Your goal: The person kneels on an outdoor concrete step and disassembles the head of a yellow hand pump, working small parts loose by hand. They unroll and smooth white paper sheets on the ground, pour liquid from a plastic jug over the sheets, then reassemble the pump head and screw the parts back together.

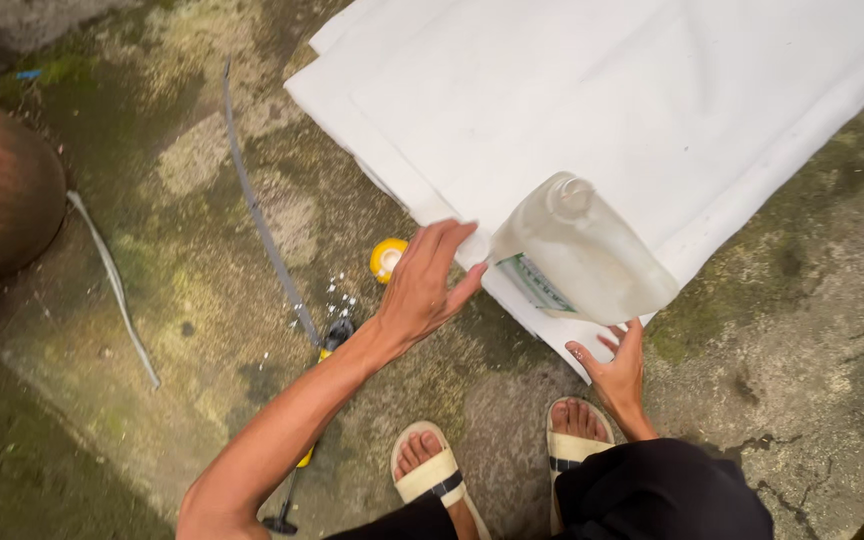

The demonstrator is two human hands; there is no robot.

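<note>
Head view: right hand (616,372) half-hidden gripping translucent jug (580,262), left hand (424,285) spread wide.

Soft, even daylight; no hard shadows under my arms. White sheets (652,90) run near overexposed, fold detail washed out. Mossy concrete floor (202,250) is dim by contrast. Translucent jug (577,255) slightly motion-blurred. Wide-angle stretch at the frame edges.

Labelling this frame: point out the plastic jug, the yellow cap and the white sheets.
plastic jug (584,262): head view, on the translucent side wall below the open neck.
yellow cap (387,258): head view, on the middle of its round top, on the ground.
white sheets (652,90): head view, on the bare top sheet above the jug.
</note>
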